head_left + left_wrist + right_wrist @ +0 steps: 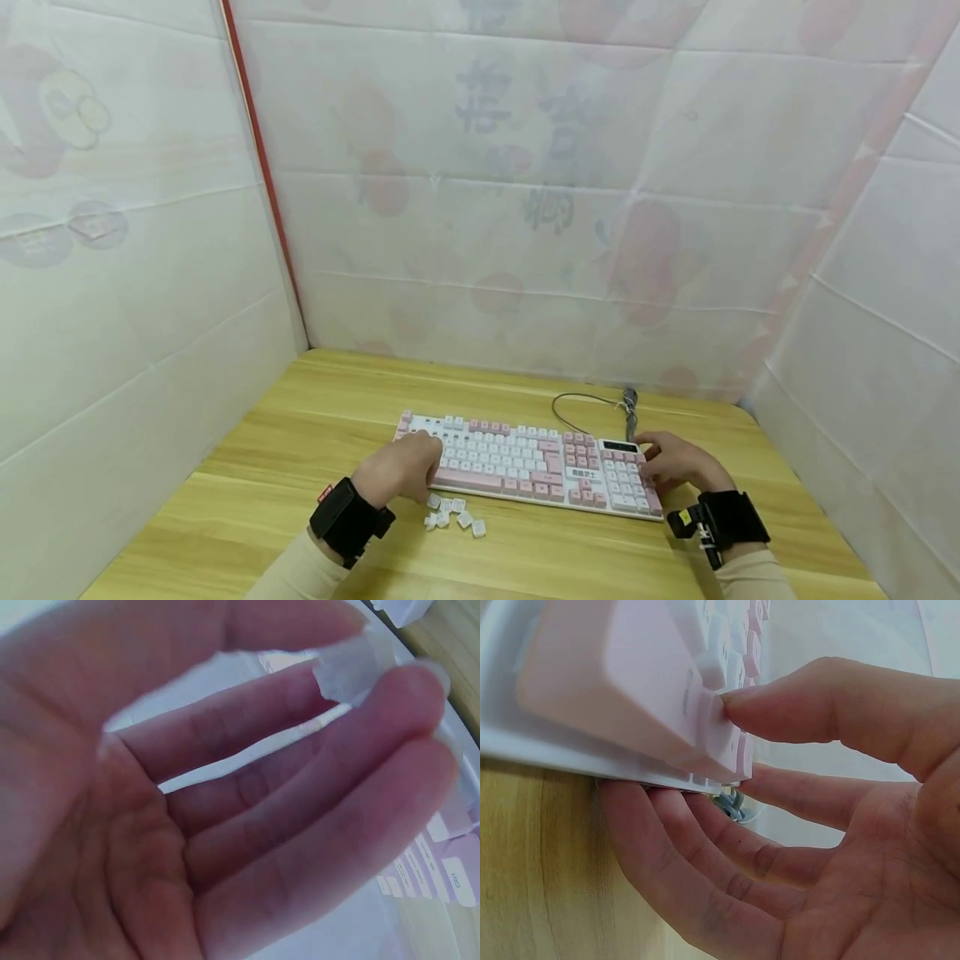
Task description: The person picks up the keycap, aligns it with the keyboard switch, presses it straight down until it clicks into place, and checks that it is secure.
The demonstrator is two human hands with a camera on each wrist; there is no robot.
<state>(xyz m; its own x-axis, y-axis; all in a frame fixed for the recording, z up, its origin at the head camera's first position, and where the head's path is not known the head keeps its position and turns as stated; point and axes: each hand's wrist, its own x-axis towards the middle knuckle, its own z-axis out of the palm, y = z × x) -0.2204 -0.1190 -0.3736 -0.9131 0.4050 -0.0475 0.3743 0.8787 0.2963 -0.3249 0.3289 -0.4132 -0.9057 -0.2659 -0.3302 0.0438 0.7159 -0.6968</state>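
Observation:
A pink-and-white keyboard (pixel 487 482) lies on the wooden table. Its upper left part shows small dark spots between the keycaps. My left hand (pixel 401 467) is over the keyboard's left end and hides the keys there. Between its thumb and fingertips it pinches a white keycap (pixel 351 671), seen close in the left wrist view. At the keyboard's right end, my right hand (pixel 678 462) grips the edge. Its thumb presses on a pink key (pixel 720 735), and the other fingers curl against the side and lower edge of the case.
Several loose white keycaps (pixel 458 505) lie on the table (pixel 555 554) in front of the keyboard, near my left hand. A grey cable (pixel 630 412), partly bundled, runs behind its right end. Pale printed sheets (pixel 480 275) enclose the table at the back and sides.

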